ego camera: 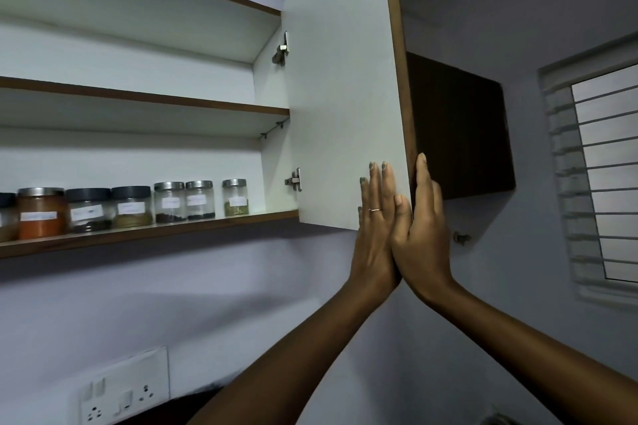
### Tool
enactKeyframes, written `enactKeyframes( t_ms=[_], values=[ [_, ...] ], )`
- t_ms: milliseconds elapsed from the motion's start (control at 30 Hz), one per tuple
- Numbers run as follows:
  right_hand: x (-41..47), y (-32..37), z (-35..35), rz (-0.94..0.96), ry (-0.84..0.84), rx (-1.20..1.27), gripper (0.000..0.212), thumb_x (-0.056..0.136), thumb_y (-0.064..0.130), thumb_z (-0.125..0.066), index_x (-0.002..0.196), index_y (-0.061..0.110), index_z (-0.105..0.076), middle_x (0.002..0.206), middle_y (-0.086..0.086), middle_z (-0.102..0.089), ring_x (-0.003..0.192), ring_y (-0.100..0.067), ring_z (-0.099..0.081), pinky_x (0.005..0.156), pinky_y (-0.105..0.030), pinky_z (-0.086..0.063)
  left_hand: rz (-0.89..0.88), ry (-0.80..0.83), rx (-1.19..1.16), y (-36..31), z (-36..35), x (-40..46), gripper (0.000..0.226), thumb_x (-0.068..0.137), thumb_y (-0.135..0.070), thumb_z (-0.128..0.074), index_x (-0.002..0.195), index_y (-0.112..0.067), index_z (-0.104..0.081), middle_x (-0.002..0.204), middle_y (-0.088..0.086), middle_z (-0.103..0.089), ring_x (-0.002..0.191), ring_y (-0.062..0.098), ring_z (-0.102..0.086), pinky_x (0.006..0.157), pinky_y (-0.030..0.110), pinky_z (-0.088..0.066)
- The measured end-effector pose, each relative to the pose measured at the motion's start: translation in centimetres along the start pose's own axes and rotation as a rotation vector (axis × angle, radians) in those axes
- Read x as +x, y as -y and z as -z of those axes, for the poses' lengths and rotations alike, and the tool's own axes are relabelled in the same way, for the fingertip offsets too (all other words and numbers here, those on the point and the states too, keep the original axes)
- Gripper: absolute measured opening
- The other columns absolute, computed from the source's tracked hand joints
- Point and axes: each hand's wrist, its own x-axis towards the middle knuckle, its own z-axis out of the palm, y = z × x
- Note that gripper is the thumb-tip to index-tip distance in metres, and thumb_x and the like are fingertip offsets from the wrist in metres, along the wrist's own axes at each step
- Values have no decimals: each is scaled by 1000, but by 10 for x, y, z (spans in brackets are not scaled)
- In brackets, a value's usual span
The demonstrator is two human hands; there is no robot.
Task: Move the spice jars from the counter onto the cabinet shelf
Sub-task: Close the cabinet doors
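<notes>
Up high, both hands flat on open cabinet door [345, 86]: left hand [374, 217] on white inner face, right hand [423, 217] on outer edge, fingers straight, gripping nothing. Spice jars [131, 207] lined along bottom shelf [148, 235].

A: Dim, bluish light; the window [607, 179] at right is the brightest patch.
B: Soft shadow under the shelf [148, 233]. Straight edges bow near the borders; jar labels [38, 216] blur.
</notes>
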Motion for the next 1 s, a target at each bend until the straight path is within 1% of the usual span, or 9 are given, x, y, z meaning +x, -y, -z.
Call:
enactKeyframes(
  t_ms=[100,267,333,400,500,567,700,833,1000],
  values=[
    [-7,14,-8,19,-9,25,53,99,18,-36,149,13,-18,145,-9,-39,110,5,-37,78,10,-29,-30,-16,-56,4,16,-6,52,98,-32,-30,144,-31,-6,158,-3,14,146,11,13,121,40,-1],
    [-19,37,-23,46,7,81,54,97,24,-34,148,16,-20,145,-6,-40,115,6,-38,79,7,-32,-91,-50,-142,6,54,-20,51,97,-48,-25,143,-35,-8,159,-6,5,147,6,2,121,32,-9],
    [-23,47,-28,75,29,100,53,97,24,-35,147,17,-19,144,-5,-40,117,3,-40,81,4,-33,-122,-68,-128,12,67,-25,54,100,-35,-33,145,-35,-4,160,-7,0,146,4,-3,120,31,-15],
    [-28,58,-34,108,49,134,53,97,23,-35,145,21,-16,143,-6,-41,118,-1,-42,86,-3,-36,-137,-88,-49,22,82,-29,67,100,-22,-43,146,-40,2,160,-7,-4,145,4,-12,116,24,-24],
    [-33,73,-44,151,64,179,53,96,21,-38,144,23,-14,142,-7,-41,123,-12,-48,92,-24,-48,-102,-103,52,30,103,-37,72,95,-39,-44,145,-48,6,156,-15,-16,131,7,-44,97,19,-45],
    [-38,82,-53,169,97,211,55,96,22,-40,144,24,-13,143,-6,-39,126,-16,-48,96,-36,-50,-88,-151,83,34,118,-45,68,91,-44,-40,144,-47,3,145,-20,-28,116,8,-55,87,20,-50],
    [-45,94,-75,194,164,271,58,95,22,-46,147,20,-20,146,-4,-36,132,-16,-41,103,-38,-45,-66,-238,147,45,146,-59,62,91,-40,-42,143,-40,-9,139,-14,-40,107,9,-60,79,11,-49],
    [-53,107,-100,214,220,281,59,92,24,-49,146,17,-26,148,-3,-36,136,-18,-35,109,-32,-37,-31,-303,306,57,177,-72,73,90,-13,-59,146,-33,-16,131,-16,-47,102,9,-61,78,21,-54],
    [-68,136,-140,204,323,248,63,89,23,-52,147,22,-27,150,-2,-32,139,-20,-28,109,-40,-36,-53,-303,460,74,220,-80,69,89,-8,-61,147,-14,-25,149,3,-36,129,-19,-26,98,-2,-27]
  ],
)
